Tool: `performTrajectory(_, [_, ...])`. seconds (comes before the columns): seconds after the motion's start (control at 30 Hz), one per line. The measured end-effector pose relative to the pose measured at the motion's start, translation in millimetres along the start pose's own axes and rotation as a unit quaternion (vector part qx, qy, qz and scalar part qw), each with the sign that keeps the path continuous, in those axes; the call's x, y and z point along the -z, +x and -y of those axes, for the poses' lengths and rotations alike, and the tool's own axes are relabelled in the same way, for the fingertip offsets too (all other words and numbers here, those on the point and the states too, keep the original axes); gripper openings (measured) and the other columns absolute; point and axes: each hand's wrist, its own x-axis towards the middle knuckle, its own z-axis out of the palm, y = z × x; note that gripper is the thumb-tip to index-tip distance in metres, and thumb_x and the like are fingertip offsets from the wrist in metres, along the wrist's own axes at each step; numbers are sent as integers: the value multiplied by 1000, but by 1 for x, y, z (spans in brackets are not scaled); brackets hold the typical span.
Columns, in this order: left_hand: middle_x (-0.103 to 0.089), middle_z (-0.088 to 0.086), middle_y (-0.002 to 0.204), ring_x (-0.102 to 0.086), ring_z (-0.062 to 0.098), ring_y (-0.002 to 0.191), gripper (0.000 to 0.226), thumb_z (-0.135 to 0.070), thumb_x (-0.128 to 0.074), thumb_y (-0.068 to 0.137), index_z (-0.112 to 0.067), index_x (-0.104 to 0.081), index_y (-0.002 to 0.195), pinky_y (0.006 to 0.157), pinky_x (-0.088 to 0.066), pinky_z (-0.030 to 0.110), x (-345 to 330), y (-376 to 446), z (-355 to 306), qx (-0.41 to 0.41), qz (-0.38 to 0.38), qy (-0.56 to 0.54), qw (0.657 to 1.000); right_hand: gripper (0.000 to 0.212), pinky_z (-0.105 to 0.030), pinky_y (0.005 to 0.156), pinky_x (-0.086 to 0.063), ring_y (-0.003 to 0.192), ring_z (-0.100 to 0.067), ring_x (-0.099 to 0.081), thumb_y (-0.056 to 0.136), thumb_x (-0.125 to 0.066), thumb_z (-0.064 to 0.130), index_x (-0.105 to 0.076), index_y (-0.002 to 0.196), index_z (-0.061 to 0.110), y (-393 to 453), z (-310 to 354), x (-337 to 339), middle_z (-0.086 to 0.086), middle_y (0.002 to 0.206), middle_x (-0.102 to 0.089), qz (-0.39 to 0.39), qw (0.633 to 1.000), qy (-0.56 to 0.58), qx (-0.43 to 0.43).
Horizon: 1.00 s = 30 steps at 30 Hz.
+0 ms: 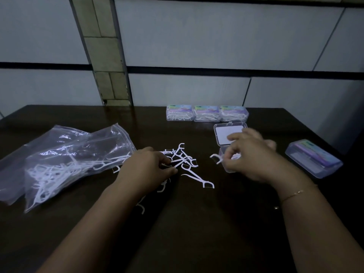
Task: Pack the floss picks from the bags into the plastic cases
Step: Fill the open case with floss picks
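Several white floss picks (189, 164) lie loose in a heap at the middle of the dark table (197, 223). My left hand (145, 168) rests on the heap's left side and pinches a pick there. My right hand (250, 154) hovers over an open clear plastic case (229, 134), whose lid is flipped back, and pinches a floss pick (216, 157) at the case's left edge. Two clear plastic bags (65, 160) with more picks inside lie at the left.
Three shut, filled cases (206, 113) stand in a row at the table's back edge. Another shut case (313, 160) lies at the right, near the table's edge. A panelled wall rises behind the table.
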Motion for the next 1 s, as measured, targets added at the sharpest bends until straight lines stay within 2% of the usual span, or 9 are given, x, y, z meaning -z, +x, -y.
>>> performTrajectory(0.1, [-50, -7, 116, -49, 13, 109, 49, -59, -58, 82, -37, -57, 125, 90, -47, 32, -3, -1, -2, -15, -7, 30, 999, 10, -41, 105, -16, 143, -16, -4, 86, -62, 34, -61, 77, 38, 6, -20, 10, 12, 150, -29, -62, 997, -30, -41])
performTrajectory(0.2, [-49, -5, 116, -46, 14, 113, 48, -59, -56, 83, -37, -56, 126, 86, -42, 27, -5, -1, -4, -17, -7, 42, 999, 4, -42, 107, -15, 143, -19, -3, 88, -61, 35, -61, 85, 38, 15, -34, 6, 9, 152, -26, -66, 993, -73, -64])
performTrajectory(0.37, [-46, -10, 101, -49, 11, 103, 20, -47, -60, 86, -37, -66, 102, 80, -41, 26, -7, 0, -4, -15, -24, 12, 1000, 8, -45, 109, -13, 143, -21, 1, 90, -58, 36, -61, 91, 43, 15, -39, 1, 9, 154, -21, -52, 993, -80, -63])
performTrajectory(0.5, [-46, -12, 95, -51, 8, 95, 1, -40, -63, 85, -39, -63, 84, 76, -42, 26, -3, -2, -6, -8, -15, -20, 1000, 11, -44, 110, -9, 143, -18, 2, 88, -61, 36, -65, 94, 44, 5, -42, 2, 12, 155, -19, -30, 997, -45, -48])
performTrajectory(0.53, [-46, -11, 95, -51, 8, 95, 5, -39, -63, 84, -40, -60, 81, 77, -43, 27, -2, -3, -7, -5, -12, -25, 1000, 11, -44, 110, -9, 143, -18, 2, 87, -62, 37, -66, 94, 44, 4, -41, 1, 13, 155, -20, -22, 997, -48, -48])
performTrajectory(0.63, [-48, -9, 99, -50, 11, 98, 5, -40, -63, 82, -38, -61, 86, 82, -46, 30, -2, -3, -7, 1, -14, -12, 1000, 9, -44, 109, -10, 143, -16, 0, 87, -62, 38, -68, 91, 44, 5, -36, -4, 14, 153, -23, -28, 998, -45, -42])
performTrajectory(0.73, [-48, -8, 104, -49, 12, 104, 19, -43, -62, 82, -34, -65, 98, 84, -44, 29, -4, -4, -6, -2, -24, 11, 1000, 14, -44, 109, -12, 143, -18, -2, 91, -57, 39, -67, 99, 44, 9, -25, -12, 12, 153, -24, -54, 996, -61, -35])
performTrajectory(0.87, [-47, -8, 109, -46, 11, 107, 26, -47, -60, 86, -36, -66, 108, 82, -41, 25, -5, -3, -7, -29, -42, 18, 999, 24, -44, 107, -11, 143, -19, 4, 92, -52, 44, -63, 112, 42, 6, 5, -24, 8, 155, -18, -106, 992, -71, 16])
performTrajectory(1.0, [-47, -9, 101, -45, 10, 101, 16, -43, -60, 87, -35, -70, 96, 78, -38, 22, -4, -3, -9, -42, -40, 30, 998, 30, -49, 107, -8, 144, -21, 11, 89, -53, 49, -67, 108, 31, -4, 37, -42, 4, 158, -11, -44, 989, -97, 99])
